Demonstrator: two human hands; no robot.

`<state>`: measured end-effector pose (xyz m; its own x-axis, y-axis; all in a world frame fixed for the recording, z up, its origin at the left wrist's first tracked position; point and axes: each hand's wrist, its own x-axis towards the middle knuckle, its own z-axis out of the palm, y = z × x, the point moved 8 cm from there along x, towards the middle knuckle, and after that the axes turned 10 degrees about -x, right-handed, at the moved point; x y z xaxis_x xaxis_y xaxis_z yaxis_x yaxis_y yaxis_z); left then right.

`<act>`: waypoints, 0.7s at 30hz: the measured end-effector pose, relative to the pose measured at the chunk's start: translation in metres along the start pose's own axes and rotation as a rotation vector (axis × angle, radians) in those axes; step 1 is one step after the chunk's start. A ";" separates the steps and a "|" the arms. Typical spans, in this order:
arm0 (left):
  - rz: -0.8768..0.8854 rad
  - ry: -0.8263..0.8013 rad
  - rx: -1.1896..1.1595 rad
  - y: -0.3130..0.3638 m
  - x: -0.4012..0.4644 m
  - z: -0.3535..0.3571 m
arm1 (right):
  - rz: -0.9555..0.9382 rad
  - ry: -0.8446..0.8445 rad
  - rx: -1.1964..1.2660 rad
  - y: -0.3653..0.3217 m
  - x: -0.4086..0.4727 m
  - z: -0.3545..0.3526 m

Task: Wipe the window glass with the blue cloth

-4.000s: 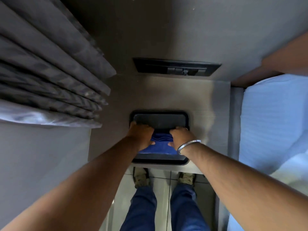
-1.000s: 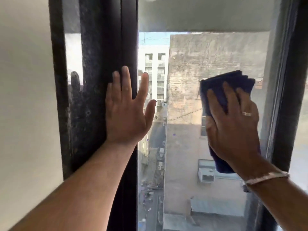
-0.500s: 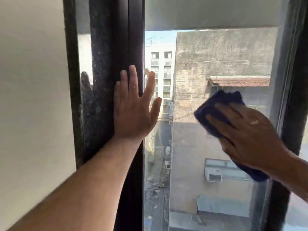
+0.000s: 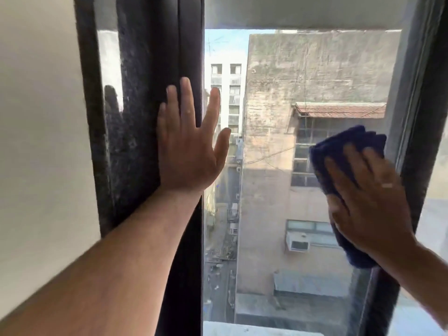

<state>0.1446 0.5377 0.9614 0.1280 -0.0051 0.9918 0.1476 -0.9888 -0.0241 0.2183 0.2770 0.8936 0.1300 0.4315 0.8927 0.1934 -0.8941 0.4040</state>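
The window glass (image 4: 278,166) fills the middle of the view, with buildings and a street seen through it. My right hand (image 4: 363,202) lies flat over the folded dark blue cloth (image 4: 344,146) and presses it on the glass near the pane's right edge. The cloth sticks out above my fingers and below my palm. My left hand (image 4: 189,151) rests flat with fingers spread, half on the dark left window frame (image 4: 150,117) and half on the glass.
A pale wall (image 4: 41,141) stands left of the frame. A dark right frame post (image 4: 426,117) borders the pane right beside my right hand. A light ledge (image 4: 242,329) runs along the bottom outside.
Four seconds ago both hands held the cloth in a black tray. Over the last second my right hand slid the cloth down the glass and toward the right frame. My left hand stayed put.
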 end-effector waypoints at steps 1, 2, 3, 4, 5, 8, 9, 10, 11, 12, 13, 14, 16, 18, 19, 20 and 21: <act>-0.001 -0.002 -0.002 0.000 0.000 0.000 | 0.108 0.024 0.014 0.000 0.009 -0.006; 0.003 -0.008 -0.007 0.000 0.000 0.001 | 0.161 0.043 0.020 -0.015 0.014 -0.010; 0.007 -0.013 -0.008 0.000 0.000 0.002 | 0.145 0.049 0.024 -0.039 0.015 -0.013; 0.006 -0.012 -0.002 -0.001 0.000 0.002 | 0.051 0.044 0.042 -0.071 0.014 -0.013; 0.003 -0.010 0.003 -0.002 0.000 0.002 | -0.092 0.038 0.057 -0.102 0.006 -0.011; 0.008 -0.018 -0.008 -0.003 0.001 0.002 | -0.391 0.003 0.054 -0.121 -0.025 0.001; 0.005 -0.015 -0.008 -0.003 0.001 0.002 | -0.367 0.009 0.055 -0.101 -0.029 0.004; -0.008 -0.012 -0.004 -0.003 0.001 0.002 | -0.292 0.010 0.062 -0.075 -0.028 0.007; -0.020 -0.016 -0.002 -0.003 0.000 0.002 | -0.171 0.003 0.063 -0.045 -0.023 0.009; -0.018 -0.021 -0.002 -0.002 0.000 0.002 | -0.031 -0.012 0.051 -0.016 -0.014 0.008; -0.013 -0.023 -0.003 0.000 0.000 0.002 | 0.106 -0.018 0.040 0.007 -0.005 0.005; -0.010 -0.023 -0.008 0.001 0.000 0.002 | 0.238 -0.013 0.033 0.017 0.005 0.000; -0.008 -0.026 -0.018 -0.001 0.000 0.002 | 0.468 0.009 0.023 0.003 0.021 -0.010; -0.008 -0.029 -0.014 -0.002 0.000 0.003 | 0.434 0.018 0.050 -0.042 0.036 -0.017; -0.007 -0.031 -0.003 -0.002 0.000 0.003 | 0.287 0.026 0.053 -0.074 0.037 -0.018; -0.003 -0.030 0.003 -0.002 0.001 0.004 | 0.075 0.031 0.044 -0.105 0.029 -0.015; 0.000 -0.024 0.004 -0.001 0.002 0.004 | -0.168 0.036 0.023 -0.130 0.012 -0.012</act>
<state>0.1486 0.5389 0.9630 0.1515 -0.0014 0.9885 0.1513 -0.9882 -0.0246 0.1832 0.3969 0.8541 0.0589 0.5699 0.8196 0.2318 -0.8064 0.5440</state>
